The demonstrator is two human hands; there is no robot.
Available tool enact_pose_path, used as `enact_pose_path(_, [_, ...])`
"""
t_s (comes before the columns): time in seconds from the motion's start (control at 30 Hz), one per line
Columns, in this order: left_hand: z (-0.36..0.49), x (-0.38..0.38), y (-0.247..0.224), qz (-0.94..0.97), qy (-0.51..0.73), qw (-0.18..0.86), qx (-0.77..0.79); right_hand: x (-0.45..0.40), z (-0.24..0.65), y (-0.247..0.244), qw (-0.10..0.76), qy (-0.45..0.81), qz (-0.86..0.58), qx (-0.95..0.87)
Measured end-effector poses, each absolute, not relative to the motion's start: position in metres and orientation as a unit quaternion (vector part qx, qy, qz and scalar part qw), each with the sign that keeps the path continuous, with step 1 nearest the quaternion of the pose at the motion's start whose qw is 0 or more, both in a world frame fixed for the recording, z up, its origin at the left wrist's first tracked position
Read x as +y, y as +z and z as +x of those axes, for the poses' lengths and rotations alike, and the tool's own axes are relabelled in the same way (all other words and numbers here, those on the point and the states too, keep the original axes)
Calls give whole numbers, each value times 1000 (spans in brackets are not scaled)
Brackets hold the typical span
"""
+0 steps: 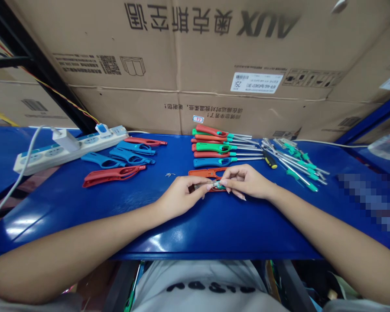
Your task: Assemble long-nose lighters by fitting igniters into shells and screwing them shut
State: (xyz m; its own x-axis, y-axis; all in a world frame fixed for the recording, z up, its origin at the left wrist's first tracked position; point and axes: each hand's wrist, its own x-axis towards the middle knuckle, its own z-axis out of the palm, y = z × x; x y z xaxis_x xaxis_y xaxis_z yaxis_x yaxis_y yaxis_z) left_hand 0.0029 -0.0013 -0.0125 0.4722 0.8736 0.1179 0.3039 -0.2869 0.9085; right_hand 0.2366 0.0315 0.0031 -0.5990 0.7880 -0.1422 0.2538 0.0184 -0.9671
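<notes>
My left hand (178, 197) and my right hand (248, 182) meet over the middle of the table, both with fingers pinched. Between them is a small lighter part (216, 185), clear or silvery with a green end. My left fingers hold its left end, and my right thumb and fingertips grip the green end. Fingers cover much of it. An orange lighter handle shell (199, 173) lies just behind my hands, and a red-orange piece shows partly beneath the fingers. Left of these, a few tiny screws (170, 175) rest on the blue table (169, 234).
Several long-nosed lighters (211, 147) lie in a row behind my hands. To their right are a yellow-black screwdriver (270, 159) and metal tubes with green ends (307, 173). Leftward are red (112, 175) and blue handle shells (104, 160) and a power strip (74, 147). A cardboard box (208, 56) stands behind.
</notes>
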Motion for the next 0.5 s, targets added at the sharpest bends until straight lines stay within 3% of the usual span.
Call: enact_pose_path(0.5, [3, -2, -12, 740, 318, 437, 399, 31, 236, 3, 228, 579, -390, -679])
